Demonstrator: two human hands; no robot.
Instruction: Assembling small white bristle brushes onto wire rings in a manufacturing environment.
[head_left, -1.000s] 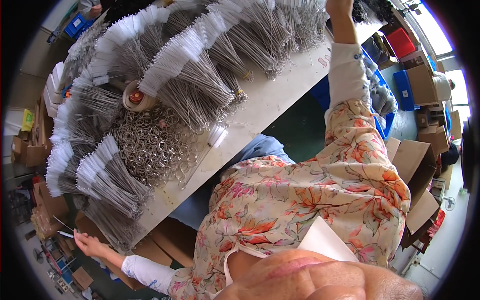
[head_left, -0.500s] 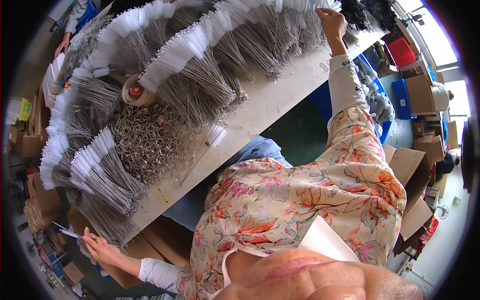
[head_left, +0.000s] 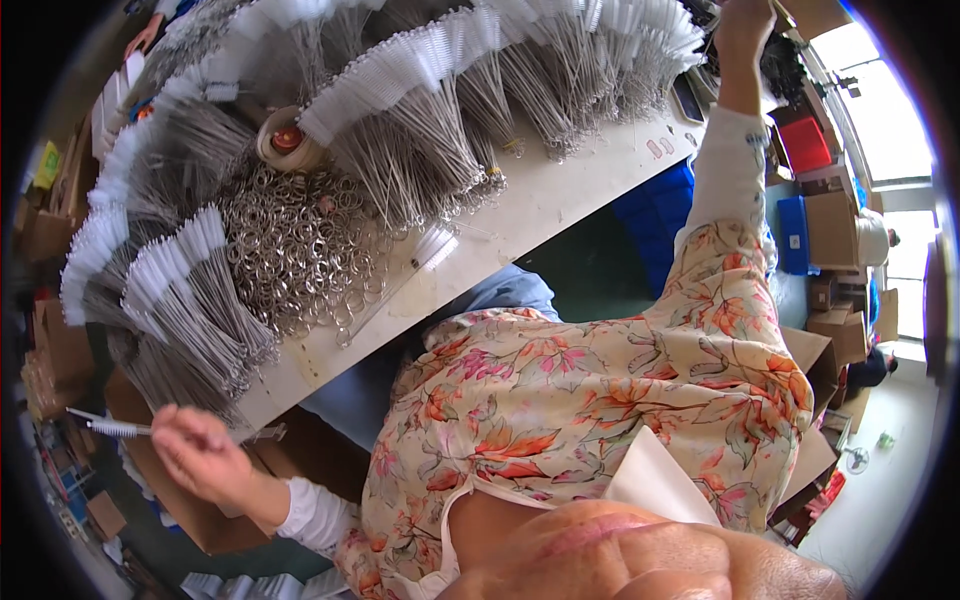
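Observation:
My left hand [head_left: 205, 455], at the lower left by the table's near end, is closed around thin wire-handled brushes; a white bristle head [head_left: 118, 428] sticks out past the fingers. My right arm is stretched far to the upper right. At the picture's top edge, my right hand [head_left: 745, 35] is beside a heap of black brushes [head_left: 785, 75]; its fingers are cut off and hidden. Dense bundles of white-tipped wire brushes [head_left: 420, 75] cover the far side of the table [head_left: 560, 190]. A pile of metal split rings [head_left: 295, 250] lies nearer me, with a few loose brushes [head_left: 435, 247] next to it.
A tape roll [head_left: 285, 140] stands amid the brushes. A dark phone-like slab [head_left: 687, 100] lies near the table's right end. Cardboard boxes [head_left: 835, 228] and blue and red bins [head_left: 803, 145] stand to the right. Another person's hand [head_left: 145, 38] shows at the upper left.
My right hand has moved farther up and right, from the white brushes to the black ones. My left hand has shifted slightly, still holding brushes. The whole view has tilted a little.

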